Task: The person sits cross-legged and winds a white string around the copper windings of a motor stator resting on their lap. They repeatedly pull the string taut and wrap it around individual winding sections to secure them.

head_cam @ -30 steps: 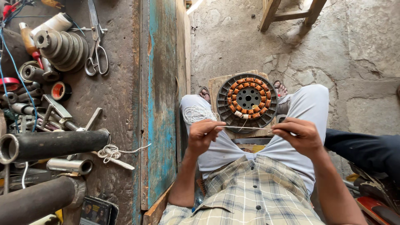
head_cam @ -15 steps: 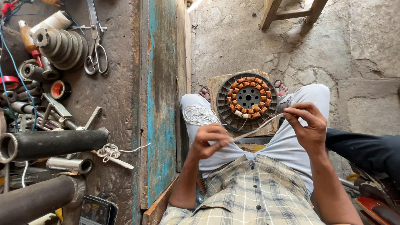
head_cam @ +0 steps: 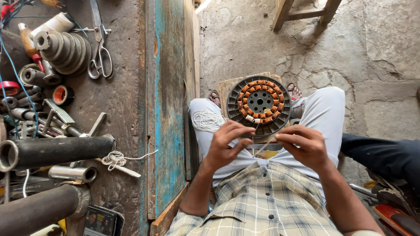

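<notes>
A round motor stator [head_cam: 259,104] with copper-coloured windings rests on a board [head_cam: 227,87] between my knees. Thin white string [head_cam: 258,146] runs from the stator's near edge back to my hands. My left hand [head_cam: 227,142] pinches one end of it, fingers curled. My right hand [head_cam: 304,146] pinches the other part, a little to the right. Both hands hover just in front of the stator, over my lap. A loose bundle of white string [head_cam: 208,120] lies on my left thigh.
A worn workbench [head_cam: 127,109] at the left carries scissors [head_cam: 99,52], a stepped pulley [head_cam: 65,50], tape rolls, metal pipes [head_cam: 52,150] and a knot of string [head_cam: 114,159]. A wooden stool [head_cam: 306,13] stands on the stone floor ahead. Another person's dark sleeve [head_cam: 385,155] lies at right.
My hands had spread apart, the right one lifted toward the stator with the string stretched; now they have come back together close in front of the stator.
</notes>
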Available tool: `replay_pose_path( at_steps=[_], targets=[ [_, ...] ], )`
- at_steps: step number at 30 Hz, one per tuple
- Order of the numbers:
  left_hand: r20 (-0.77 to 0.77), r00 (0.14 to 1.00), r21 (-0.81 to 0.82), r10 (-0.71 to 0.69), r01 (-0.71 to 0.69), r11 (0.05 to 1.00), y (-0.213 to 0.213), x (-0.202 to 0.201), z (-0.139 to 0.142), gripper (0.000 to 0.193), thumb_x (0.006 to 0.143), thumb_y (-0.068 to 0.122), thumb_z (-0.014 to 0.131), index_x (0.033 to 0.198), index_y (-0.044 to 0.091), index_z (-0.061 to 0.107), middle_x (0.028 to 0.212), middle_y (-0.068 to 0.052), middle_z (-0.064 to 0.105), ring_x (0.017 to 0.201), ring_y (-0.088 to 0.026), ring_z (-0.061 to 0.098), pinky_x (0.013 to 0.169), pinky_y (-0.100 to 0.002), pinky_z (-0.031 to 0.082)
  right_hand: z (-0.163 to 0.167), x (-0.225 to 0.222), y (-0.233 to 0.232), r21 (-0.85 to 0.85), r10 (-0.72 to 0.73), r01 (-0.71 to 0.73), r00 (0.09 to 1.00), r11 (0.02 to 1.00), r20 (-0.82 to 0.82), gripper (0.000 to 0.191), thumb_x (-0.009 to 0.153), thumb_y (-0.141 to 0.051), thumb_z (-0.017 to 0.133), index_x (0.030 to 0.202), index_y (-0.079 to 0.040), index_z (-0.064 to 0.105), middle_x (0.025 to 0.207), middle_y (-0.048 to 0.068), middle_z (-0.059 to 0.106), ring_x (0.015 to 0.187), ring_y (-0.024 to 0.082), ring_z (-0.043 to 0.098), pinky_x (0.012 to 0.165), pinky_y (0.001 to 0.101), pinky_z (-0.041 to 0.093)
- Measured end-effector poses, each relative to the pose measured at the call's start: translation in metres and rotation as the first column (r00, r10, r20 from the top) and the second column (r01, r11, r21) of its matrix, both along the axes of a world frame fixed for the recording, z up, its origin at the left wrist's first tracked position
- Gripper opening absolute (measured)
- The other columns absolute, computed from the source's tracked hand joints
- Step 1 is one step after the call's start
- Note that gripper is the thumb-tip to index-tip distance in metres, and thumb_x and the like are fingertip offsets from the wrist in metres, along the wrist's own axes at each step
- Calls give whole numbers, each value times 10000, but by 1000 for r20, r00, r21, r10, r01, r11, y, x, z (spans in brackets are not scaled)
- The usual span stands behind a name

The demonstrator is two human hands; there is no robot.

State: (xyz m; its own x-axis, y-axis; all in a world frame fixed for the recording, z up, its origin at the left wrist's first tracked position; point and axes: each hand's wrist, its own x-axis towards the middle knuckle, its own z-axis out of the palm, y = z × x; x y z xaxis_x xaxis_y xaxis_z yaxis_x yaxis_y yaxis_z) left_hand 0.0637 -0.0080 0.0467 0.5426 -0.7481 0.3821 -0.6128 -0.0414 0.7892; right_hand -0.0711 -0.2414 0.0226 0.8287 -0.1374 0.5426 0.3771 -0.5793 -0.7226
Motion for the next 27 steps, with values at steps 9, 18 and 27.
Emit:
replay_pose_path(
  at_steps=[9, 18, 27],
  targets=[
    [-218, 969, -93, -117, 99, 991, -23, -27, -20, 175, 993, 163, 742, 1130, 55, 742, 935, 0, 765, 817, -144, 679, 757, -344, 538, -5, -4, 6, 269, 9, -2, 1000, 963, -24, 214, 851, -13, 792, 1055, -27, 729, 957, 93, 705, 822, 161, 695, 692, 274, 564],
    [-816, 510, -255, -271, 103, 961, -19, -49, -59, 277, 1105, 237, 560, 1132, 2, 704, 804, -15, 648, 571, -50, 542, 518, -200, 427, -14, -3, 4, 298, 278, -309, 950, 903, 140, 309, 820, -145, 830, 1089, -28, 730, 1053, 93, 698, 983, 205, 668, 840, 310, 552],
    [-799, 367, -396, -476, 274, 876, -18, -59, -71, 403, 1193, 324, 512, 1118, -31, 688, 618, 37, 513, 478, -20, 402, 716, -255, 486, -14, 4, 16, 487, 284, -256, 959, 835, 17, 181, 904, -107, 758, 1069, -44, 719, 1049, 101, 725, 958, 195, 713, 805, 323, 583]
  ],
)
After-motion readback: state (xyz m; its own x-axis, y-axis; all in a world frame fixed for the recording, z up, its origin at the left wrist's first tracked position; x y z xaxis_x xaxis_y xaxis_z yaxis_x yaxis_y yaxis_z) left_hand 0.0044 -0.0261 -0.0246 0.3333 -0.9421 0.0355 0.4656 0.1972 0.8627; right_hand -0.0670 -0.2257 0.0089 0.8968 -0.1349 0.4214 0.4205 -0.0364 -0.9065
